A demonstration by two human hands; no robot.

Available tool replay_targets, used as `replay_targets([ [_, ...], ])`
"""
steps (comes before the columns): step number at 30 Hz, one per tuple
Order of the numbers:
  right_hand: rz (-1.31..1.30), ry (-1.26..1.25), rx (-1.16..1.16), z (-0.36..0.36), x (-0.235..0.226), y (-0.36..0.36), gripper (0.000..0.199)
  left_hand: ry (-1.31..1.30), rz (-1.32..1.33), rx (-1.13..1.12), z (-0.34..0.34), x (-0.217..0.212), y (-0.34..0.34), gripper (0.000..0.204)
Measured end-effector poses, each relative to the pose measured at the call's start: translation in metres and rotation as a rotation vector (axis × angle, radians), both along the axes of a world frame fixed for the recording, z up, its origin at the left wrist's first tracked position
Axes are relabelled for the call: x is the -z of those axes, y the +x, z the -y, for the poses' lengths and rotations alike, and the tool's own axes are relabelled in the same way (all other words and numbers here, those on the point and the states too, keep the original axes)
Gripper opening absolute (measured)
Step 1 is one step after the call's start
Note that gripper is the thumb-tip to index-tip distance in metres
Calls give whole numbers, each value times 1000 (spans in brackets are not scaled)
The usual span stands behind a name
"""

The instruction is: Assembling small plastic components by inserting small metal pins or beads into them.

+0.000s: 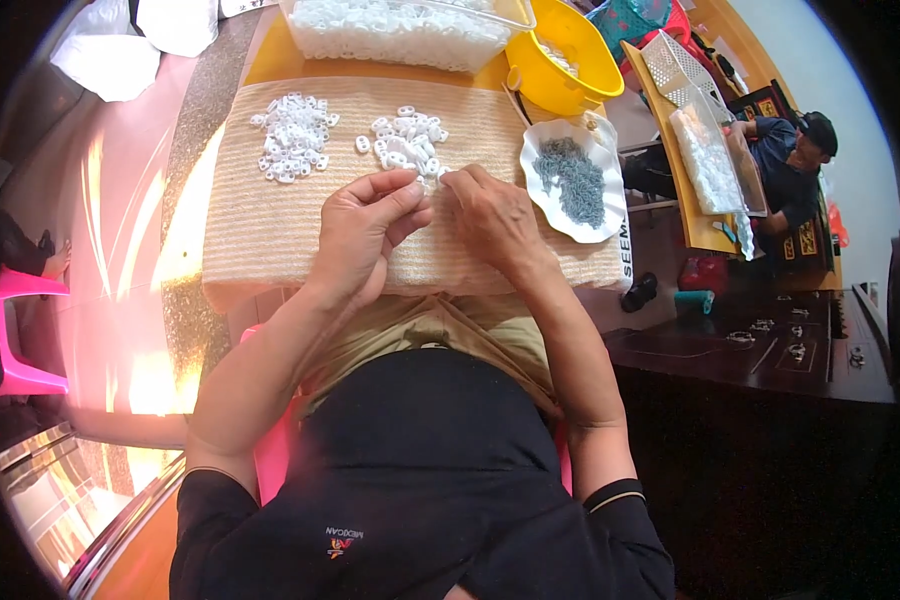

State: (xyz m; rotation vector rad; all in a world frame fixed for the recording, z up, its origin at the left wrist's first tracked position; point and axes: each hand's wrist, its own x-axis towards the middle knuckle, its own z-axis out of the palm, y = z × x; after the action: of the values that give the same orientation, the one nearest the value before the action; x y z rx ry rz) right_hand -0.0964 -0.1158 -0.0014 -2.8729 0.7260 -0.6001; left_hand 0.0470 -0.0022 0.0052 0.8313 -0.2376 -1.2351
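My left hand [375,225] is closed in a pinch, thumb against forefinger, with a small white plastic piece [420,181] at the tips. Close beside it, my right hand [495,212] has its fingers drawn together, and whatever they hold is too small to make out. Just beyond the fingertips lies a loose pile of white plastic pieces [407,138] with holes in them. A second pile of such pieces [295,138] spreads to the left. On the right, a white scalloped dish [598,232] holds many tiny grey parts [573,182].
A beige striped cloth [260,235] covers the table. At its far side stand a see-through bin [390,52] full of white pieces and a yellow basin [570,92]. To the right, another person [785,165] sits at a table with a white-filled tray. A pink stool [20,335] stands left.
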Motion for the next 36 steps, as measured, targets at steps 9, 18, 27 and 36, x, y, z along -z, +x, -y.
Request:
replay_targets([
  [9,-134,44,-26,-3,-15,-8,26,16,8,0,0,2,-1,14],
  [18,-214,125,-26,-2,-24,-4,27,14,13,10,-1,2,-2,12],
  [27,272,696,-33,6,-12,-22,25,27,30,49,0,1,-3,13],
  [36,451,1224,-50,0,-10,-32,28,61,86,205,-2,5,-9,15],
])
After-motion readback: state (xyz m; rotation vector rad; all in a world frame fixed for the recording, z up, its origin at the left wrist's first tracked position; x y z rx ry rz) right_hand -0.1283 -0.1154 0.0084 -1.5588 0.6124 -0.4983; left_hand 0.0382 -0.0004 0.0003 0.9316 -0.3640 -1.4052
